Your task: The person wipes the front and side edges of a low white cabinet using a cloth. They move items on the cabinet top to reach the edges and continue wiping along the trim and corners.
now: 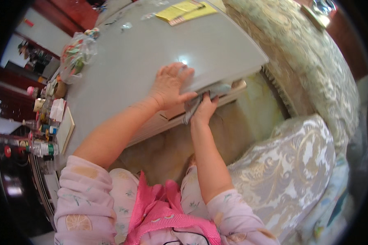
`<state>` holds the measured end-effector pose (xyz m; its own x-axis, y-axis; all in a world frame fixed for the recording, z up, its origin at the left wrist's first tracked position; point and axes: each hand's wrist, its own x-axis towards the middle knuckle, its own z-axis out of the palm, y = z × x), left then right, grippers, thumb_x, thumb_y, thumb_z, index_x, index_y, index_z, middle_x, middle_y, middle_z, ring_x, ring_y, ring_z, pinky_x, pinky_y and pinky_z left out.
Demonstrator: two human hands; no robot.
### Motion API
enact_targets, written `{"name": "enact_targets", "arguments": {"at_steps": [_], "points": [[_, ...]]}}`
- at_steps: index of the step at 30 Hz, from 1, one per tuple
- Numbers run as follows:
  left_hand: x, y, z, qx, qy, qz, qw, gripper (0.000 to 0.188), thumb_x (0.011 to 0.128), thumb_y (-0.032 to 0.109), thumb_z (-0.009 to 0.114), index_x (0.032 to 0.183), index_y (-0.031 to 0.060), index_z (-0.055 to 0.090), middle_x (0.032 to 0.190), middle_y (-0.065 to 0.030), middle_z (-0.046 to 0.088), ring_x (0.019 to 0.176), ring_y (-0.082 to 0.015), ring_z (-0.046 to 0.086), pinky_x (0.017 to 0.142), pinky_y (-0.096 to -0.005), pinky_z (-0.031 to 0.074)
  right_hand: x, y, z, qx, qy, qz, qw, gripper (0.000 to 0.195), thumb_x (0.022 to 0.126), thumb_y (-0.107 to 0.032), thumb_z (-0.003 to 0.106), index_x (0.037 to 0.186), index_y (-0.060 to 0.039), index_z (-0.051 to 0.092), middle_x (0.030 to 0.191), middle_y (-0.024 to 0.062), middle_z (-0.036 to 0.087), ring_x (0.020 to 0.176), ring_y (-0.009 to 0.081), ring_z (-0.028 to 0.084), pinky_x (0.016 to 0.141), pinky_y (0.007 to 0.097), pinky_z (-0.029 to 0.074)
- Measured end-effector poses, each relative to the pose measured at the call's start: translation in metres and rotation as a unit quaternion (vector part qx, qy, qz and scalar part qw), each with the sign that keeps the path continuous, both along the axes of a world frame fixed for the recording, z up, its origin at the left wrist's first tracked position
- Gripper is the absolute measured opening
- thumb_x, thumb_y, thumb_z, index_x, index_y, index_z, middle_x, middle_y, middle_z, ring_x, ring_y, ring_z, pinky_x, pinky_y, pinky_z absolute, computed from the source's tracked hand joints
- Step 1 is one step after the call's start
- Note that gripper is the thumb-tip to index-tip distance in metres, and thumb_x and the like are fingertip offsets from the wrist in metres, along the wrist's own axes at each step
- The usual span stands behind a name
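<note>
My left hand (171, 87) rests with spread fingers on the grey top of a low table (135, 61), near its edge. It holds nothing. Just below that edge, my right hand (205, 108) grips a grey cloth (188, 113) against the table's side. Part of the cloth is bunched beyond my fingers, and some of it is hidden by the hand. A pale ledge (233, 95), perhaps a drawer or shelf rim, runs along that side under the tabletop.
Yellow papers (187, 12) lie at the table's far end. At the left stand a plastic bag (76, 58) of goods and several bottles (44, 149). A patterned sofa (282, 52) borders the right, with a covered seat (282, 171) nearer me. Marbled floor (159, 153) shows below.
</note>
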<state>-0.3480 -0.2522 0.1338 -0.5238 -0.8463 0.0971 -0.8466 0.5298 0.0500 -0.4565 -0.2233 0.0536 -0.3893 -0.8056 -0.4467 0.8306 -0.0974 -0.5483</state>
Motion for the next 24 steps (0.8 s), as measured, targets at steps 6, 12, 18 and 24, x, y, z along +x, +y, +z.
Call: {"name": "enact_targets", "arguments": {"at_steps": [6, 12, 18, 24], "points": [[-0.007, -0.006, -0.007, -0.082, 0.041, -0.051, 0.994, 0.063, 0.077, 0.037, 0.070, 0.130, 0.0109, 0.047, 0.134, -0.0120, 0.043, 0.127, -0.0306, 0.038, 0.104, -0.0447, 0.028, -0.039, -0.032, 0.001, 0.032, 0.020, -0.082, 0.996, 0.037, 0.091, -0.011, 0.054, 0.125, -0.0047, 0.042, 0.113, 0.0090, 0.054, 0.094, 0.0213, 0.054, 0.079, 0.0360, 0.047], [-0.006, -0.002, -0.016, -0.146, 0.021, -0.087, 0.985, 0.058, 0.079, 0.032, 0.069, 0.128, 0.0087, 0.048, 0.131, -0.0127, 0.047, 0.125, -0.0314, 0.041, 0.100, -0.0444, 0.034, -0.120, -0.087, -0.032, 0.040, 0.130, -0.149, 0.980, 0.034, 0.084, -0.012, 0.060, 0.114, 0.0020, 0.048, 0.110, 0.0123, 0.058, 0.095, 0.0235, 0.058, 0.083, 0.0361, 0.047], [-0.006, -0.001, -0.014, -0.150, 0.019, -0.074, 0.986, 0.056, 0.080, 0.034, 0.069, 0.126, 0.0086, 0.050, 0.132, -0.0125, 0.047, 0.125, -0.0312, 0.042, 0.100, -0.0434, 0.034, -0.156, -0.109, -0.001, 0.051, 0.116, -0.204, 0.971, 0.034, 0.086, -0.015, 0.057, 0.114, 0.0025, 0.048, 0.109, 0.0138, 0.058, 0.098, 0.0255, 0.058, 0.087, 0.0367, 0.045], [-0.007, -0.004, -0.016, -0.153, 0.041, -0.067, 0.985, 0.055, 0.080, 0.038, 0.068, 0.125, 0.0098, 0.052, 0.131, -0.0112, 0.048, 0.122, -0.0310, 0.044, 0.100, -0.0435, 0.034, -0.035, -0.060, -0.032, 0.018, 0.216, -0.188, 0.958, 0.046, 0.099, -0.020, 0.043, 0.134, 0.0056, 0.028, 0.137, 0.0228, 0.038, 0.121, 0.0317, 0.043, 0.104, 0.0381, 0.033]]}}
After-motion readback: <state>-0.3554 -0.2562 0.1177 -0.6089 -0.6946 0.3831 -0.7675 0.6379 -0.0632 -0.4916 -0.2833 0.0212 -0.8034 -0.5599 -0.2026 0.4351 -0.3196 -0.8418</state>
